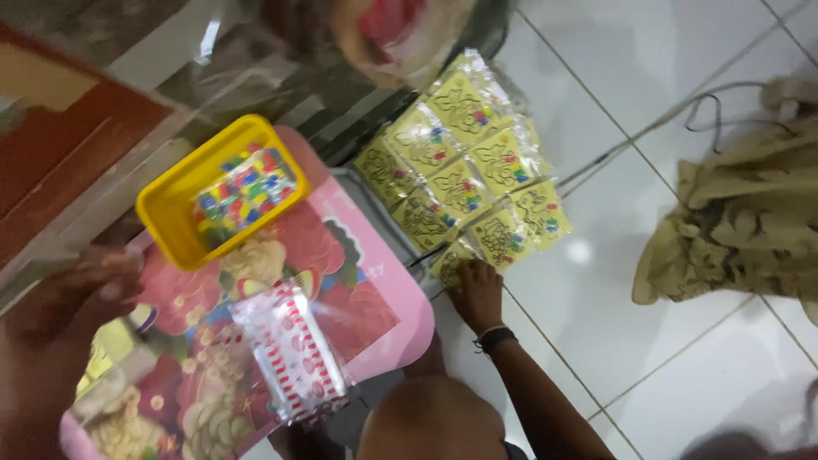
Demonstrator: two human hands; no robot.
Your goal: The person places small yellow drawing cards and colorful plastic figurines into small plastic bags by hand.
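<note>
My left hand [64, 298] is blurred at the left edge and seems to grip the left rim of a pink flowered tray [375, 290]. On the tray stand a yellow plastic basket [170, 223] holding a packet of small colourful pieces [247, 192], and a clear packet with red and white stripes [294, 351]. My right hand is out of view. Another person's head [434, 419] shows at the bottom. Their hand [477, 294], with a dark wristband, rests on a joined sheet of yellow packets [469, 170] lying on the white tiled floor.
A glass-fronted counter [256, 77] with a red-brown wooden part [60, 145] fills the upper left. A plastic bag with something red [392, 30] sits at the top. A beige patterned cloth bag [750, 221] with a cord lies on the tiles at the right.
</note>
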